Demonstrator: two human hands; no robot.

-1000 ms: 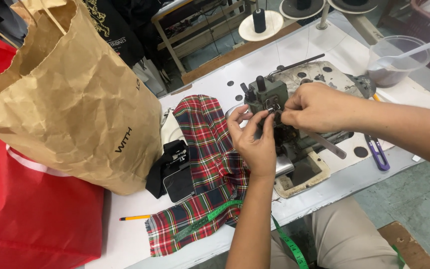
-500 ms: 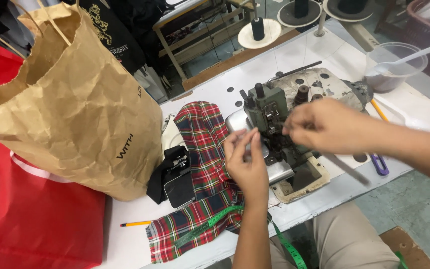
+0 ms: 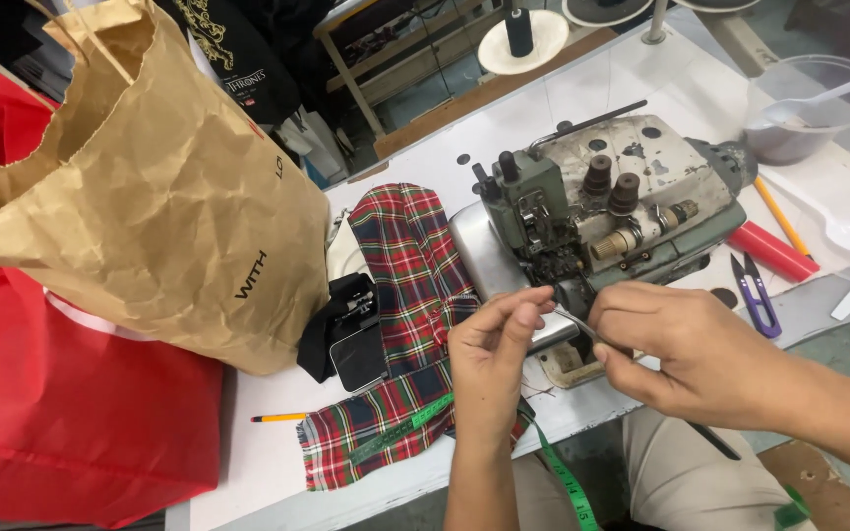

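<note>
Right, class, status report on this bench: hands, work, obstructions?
Left hand pinching thread. Right hand gripping thin metal tweezers, tips beside left fingertips. Both in front of grey-green overlock sewing machine. Red tartan cloth lies alongside; nothing blocking.

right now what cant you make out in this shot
- Thread, head view: too thin to see between the left hand fingertips.
- Tweezers: grip end hidden inside the right hand.
- Needle area of the sewing machine: dark, partly behind both hands.
- Brown paper bag: contents hidden by its wall.
- Tape measure: cut off at the bottom edge.
</note>
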